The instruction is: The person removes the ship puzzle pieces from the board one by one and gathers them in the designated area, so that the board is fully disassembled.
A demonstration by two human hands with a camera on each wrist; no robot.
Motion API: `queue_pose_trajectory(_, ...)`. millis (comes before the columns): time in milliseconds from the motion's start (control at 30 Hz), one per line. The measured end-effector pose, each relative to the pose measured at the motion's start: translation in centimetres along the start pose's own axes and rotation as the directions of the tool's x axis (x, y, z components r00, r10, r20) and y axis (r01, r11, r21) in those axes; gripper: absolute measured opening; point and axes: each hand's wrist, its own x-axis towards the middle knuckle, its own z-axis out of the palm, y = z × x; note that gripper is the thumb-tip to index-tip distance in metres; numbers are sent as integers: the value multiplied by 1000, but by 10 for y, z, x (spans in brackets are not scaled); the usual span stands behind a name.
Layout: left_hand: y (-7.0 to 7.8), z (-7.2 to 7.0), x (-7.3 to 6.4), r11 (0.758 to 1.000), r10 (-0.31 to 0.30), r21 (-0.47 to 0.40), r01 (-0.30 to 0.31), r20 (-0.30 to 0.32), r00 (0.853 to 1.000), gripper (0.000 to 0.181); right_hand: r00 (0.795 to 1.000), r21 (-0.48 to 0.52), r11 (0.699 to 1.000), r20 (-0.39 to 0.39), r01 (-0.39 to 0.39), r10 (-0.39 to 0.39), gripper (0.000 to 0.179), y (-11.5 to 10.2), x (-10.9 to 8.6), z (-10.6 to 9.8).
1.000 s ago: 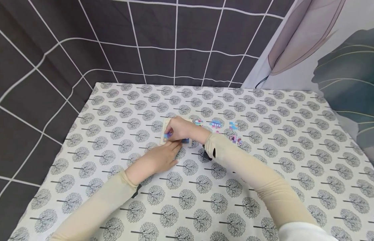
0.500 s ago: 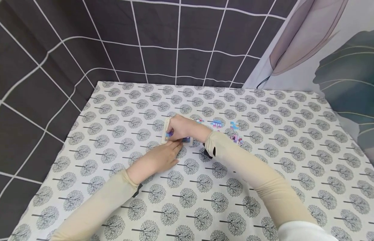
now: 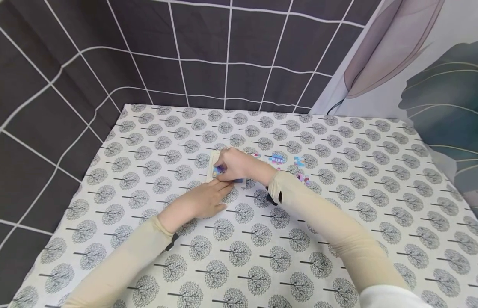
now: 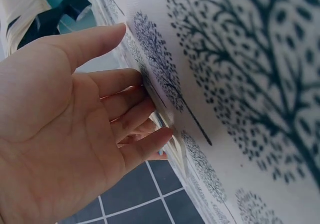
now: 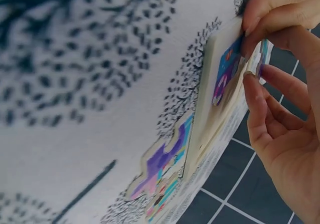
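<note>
A pale-framed jigsaw puzzle board (image 3: pixel 214 156) lies on the cloth, with blue and purple picture parts in it. My right hand (image 3: pixel 239 164) is over the board and covers most of it. Between its thumb and fingertips it pinches a small puzzle piece (image 5: pixel 261 67), seen edge-on in the right wrist view. My left hand (image 3: pixel 204 199) rests at the board's near edge, palm down, fingers extended and touching the frame. In the left wrist view that board (image 4: pixel 176 151) shows just past the left fingertips. How the held piece sits against the board is hidden.
Several loose puzzle pieces lie right of the board, among them a blue-and-purple one (image 3: pixel 277 158), a light blue one (image 3: pixel 298 161) and a pink one (image 3: pixel 302 179). The tree-print tablecloth (image 3: pixel 239 252) reaches a dark grid curtain (image 3: pixel 200 77) behind.
My right hand and forearm have shifted slightly to the right, still over the board. The left hand stays almost where it was. The head view has moved a little.
</note>
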Motion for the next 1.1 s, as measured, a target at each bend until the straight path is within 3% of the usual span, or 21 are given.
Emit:
queue_pose_trajectory(267,-3,2,0,999,27,27,-27,-2,1000,63,998,16,999,-59,32,-31,33,1,-14,-3)
queue_pose_trajectory(500,-4,-1,0,1000,16,-10,-16,13,1000,63,999,24,1000,-44,-13,15,30,6,-26,-7)
queue_pose_trajectory(733,-5,-2,-1,1000,28,-13,-28,26,999,64,995,22,999,-96,29,-27,30,9,-42,-8)
queue_pose_trajectory(1100,-9,-2,0,998,54,-42,-53,7,999,62,996,50,999,-86,-6,10,33,12,-72,-8)
